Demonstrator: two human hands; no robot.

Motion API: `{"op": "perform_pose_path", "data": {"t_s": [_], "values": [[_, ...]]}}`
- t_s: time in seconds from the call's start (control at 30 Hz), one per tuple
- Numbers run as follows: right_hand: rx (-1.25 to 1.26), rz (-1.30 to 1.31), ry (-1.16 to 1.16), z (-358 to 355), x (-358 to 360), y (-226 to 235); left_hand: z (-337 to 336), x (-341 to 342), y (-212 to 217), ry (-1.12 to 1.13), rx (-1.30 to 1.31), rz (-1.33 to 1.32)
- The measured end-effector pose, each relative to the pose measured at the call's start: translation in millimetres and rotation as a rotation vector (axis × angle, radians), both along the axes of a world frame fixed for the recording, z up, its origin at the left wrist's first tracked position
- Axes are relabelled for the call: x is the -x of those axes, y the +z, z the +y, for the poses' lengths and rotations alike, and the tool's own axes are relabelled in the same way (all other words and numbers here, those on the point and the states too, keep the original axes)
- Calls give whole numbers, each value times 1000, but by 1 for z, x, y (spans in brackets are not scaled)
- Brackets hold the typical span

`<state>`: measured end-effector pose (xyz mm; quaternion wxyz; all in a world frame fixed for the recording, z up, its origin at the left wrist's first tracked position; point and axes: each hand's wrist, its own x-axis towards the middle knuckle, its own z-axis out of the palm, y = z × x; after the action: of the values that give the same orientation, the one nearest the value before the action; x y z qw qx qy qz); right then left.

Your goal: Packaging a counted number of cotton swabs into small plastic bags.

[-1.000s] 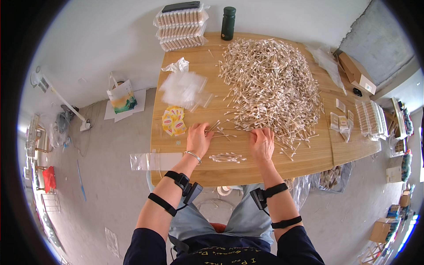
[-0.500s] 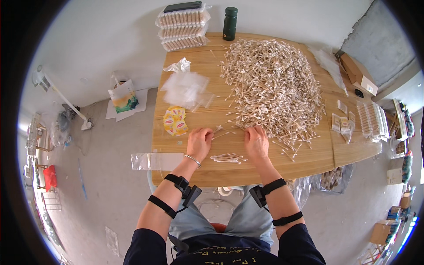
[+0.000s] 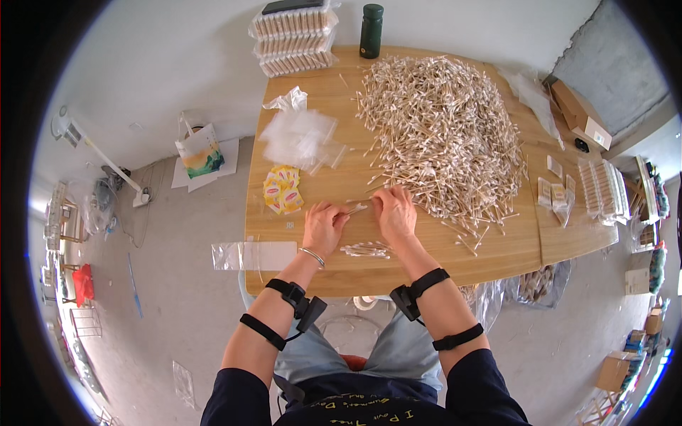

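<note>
A big heap of cotton swabs [image 3: 444, 135] with pale sticks and white tips covers the right middle of the wooden table [image 3: 455, 266]. My left hand [image 3: 325, 227] is closed in a pinch on a few cotton swabs [image 3: 357, 209], whose white ends stick out toward the right. Close by, at the heap's near left edge, my right hand [image 3: 395, 215] has its fingers pinched together around a cotton swab; its fingertips partly hide it. Between my wrists lies a small, roughly lined-up bunch of swabs [image 3: 366, 249].
Left of the heap lie clear plastic bags [image 3: 300, 138] and yellow paper labels [image 3: 283, 190]. A clear sleeve [image 3: 254, 256] overhangs the left edge. Packed swab bundles [image 3: 295, 39] and a green bottle [image 3: 371, 31] stand at the back. More packs [image 3: 602, 190] sit at right.
My right hand has moved left and slightly away from me, closer to my left hand. The left hand stays nearly in place, with swab ends still showing.
</note>
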<state>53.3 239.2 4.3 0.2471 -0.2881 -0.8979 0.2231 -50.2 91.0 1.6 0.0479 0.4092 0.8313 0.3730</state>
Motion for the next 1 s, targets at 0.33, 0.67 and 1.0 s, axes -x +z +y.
{"op": "perform_pose_path", "data": {"t_s": [0.33, 0.67, 1.0], "values": [[26, 165, -252, -2, -63, 10, 0, -45, 15, -278, 66, 65], [401, 397, -13, -83, -60, -10, -30, -54, -3, -270, 33, 133], [59, -24, 151, -104, -44, 4, -81, -37, 13, -98, -100, -71]]}}
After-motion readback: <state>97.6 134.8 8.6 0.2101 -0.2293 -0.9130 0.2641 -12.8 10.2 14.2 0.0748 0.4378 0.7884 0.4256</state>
